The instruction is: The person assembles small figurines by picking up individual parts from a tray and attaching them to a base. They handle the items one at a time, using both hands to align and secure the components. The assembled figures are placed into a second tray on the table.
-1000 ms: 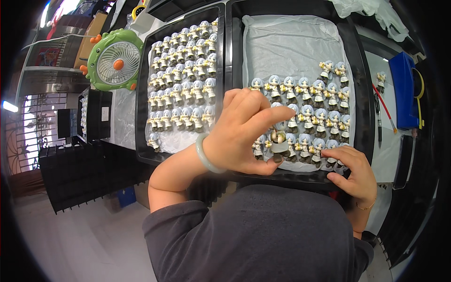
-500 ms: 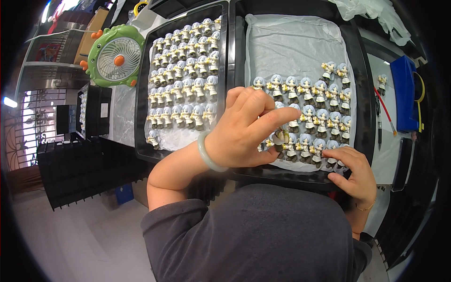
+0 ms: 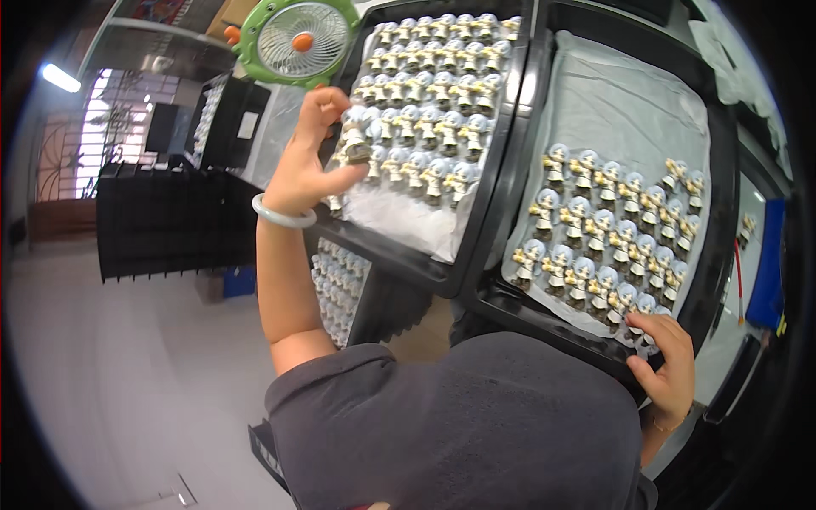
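Over the near-left part of the left tray [image 3: 460, 274], my left hand [image 3: 299, 161] pinches a small figurine [image 3: 354, 140] with pale blue hair and a white outfit. Thumb and fingertips close round it, and its dark base points down. Rows of matching figurines [image 3: 416, 127] stand on thin white sheeting there. My right hand [image 3: 667, 361] is at the near right corner of the right tray [image 3: 557, 321], thumb and fingers apart. Its fingertips touch or nearly touch the nearest figurines [image 3: 623, 302]; whether they press on one is hard to see.
A green fan [image 3: 302, 42] stands beyond the left tray. Right of the trays lie a lone figurine [image 3: 746, 229], a red stick-like tool [image 3: 739, 280] and a blue box [image 3: 769, 268]. Black crates [image 3: 178, 221] stand at left. More figurines [image 3: 338, 285] show below the left tray.
My left hand has carried the figurine from above the right tray leftward to the left tray. The view has turned left. My right hand stays at the right tray's near corner.
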`<state>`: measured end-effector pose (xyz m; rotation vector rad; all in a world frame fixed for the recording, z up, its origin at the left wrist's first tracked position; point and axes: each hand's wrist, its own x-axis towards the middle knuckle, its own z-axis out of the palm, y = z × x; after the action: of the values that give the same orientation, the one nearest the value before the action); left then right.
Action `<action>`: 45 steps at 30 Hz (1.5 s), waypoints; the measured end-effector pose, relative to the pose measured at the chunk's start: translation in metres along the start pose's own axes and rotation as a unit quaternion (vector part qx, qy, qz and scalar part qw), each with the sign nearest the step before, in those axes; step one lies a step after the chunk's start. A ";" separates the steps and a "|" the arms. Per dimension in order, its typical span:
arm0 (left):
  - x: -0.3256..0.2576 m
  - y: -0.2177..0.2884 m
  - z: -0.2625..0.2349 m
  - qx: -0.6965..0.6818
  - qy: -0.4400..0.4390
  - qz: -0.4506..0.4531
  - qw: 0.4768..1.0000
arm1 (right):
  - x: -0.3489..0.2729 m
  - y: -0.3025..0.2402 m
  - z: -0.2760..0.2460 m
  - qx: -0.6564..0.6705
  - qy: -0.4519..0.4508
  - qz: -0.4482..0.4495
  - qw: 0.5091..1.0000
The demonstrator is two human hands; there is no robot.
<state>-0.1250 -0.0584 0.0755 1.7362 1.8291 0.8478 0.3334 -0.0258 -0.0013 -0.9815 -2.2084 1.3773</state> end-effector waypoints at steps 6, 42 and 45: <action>-0.067 -0.081 -0.019 0.335 -0.110 -0.192 0.916 | -0.001 0.005 0.002 0.001 -0.024 -0.019 1.000; 0.070 0.097 0.168 -0.644 -0.384 -0.002 0.662 | -0.007 0.013 0.000 -0.024 0.015 -0.029 0.999; 0.042 0.094 0.155 -0.574 -0.345 -0.026 0.742 | -0.007 0.010 0.001 -0.016 0.027 -0.021 0.999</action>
<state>0.0471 0.0013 0.0378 0.9144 0.5458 0.8398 0.3414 -0.0285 -0.0103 -0.9666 -2.2053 1.2848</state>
